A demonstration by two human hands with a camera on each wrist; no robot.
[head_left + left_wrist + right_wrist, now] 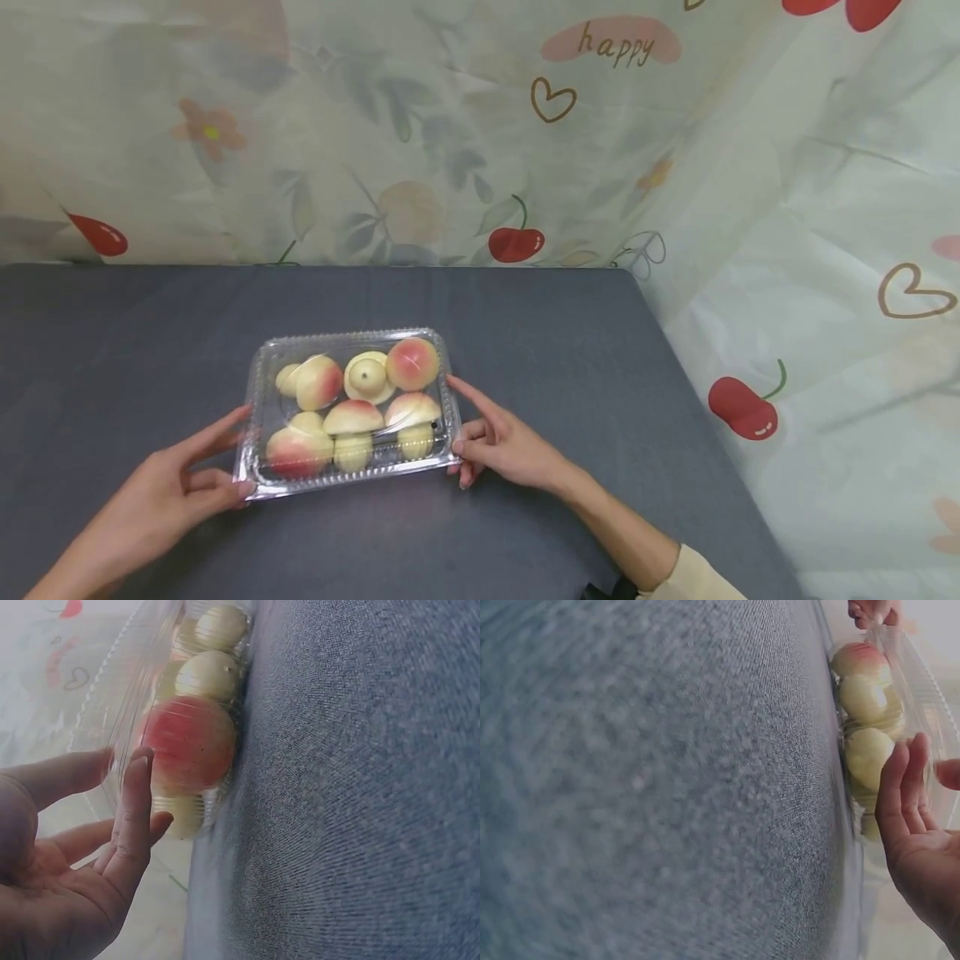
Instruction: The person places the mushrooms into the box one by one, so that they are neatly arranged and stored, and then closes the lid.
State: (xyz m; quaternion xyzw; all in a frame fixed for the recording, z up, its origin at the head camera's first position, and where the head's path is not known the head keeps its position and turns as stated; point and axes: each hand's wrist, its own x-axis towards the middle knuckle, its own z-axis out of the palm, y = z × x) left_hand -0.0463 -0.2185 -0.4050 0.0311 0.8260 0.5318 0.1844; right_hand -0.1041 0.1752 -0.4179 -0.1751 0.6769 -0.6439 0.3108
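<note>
A clear plastic clamshell box (372, 333) lies slightly askew on the dark grey table, its lid down. Several cream mushroom-shaped pieces with pink-tinged caps (412, 364) fill it; I cannot tell whether they are food or toys. My left hand (168, 492) holds the box's left end, thumb at the near corner and index finger farther up the side. At the right end, my right hand (506, 442) grips the near corner with its thumb, its index finger stretched along the side. Both wrist views show fingers against the clear plastic. Whether the box touches the table is unclear.
The grey table (585, 375) extends around the box on all sides. Behind it and along its right edge hangs a pale printed curtain (450, 125) with cherries, hearts and flowers. A black object (611, 589) shows by the right sleeve.
</note>
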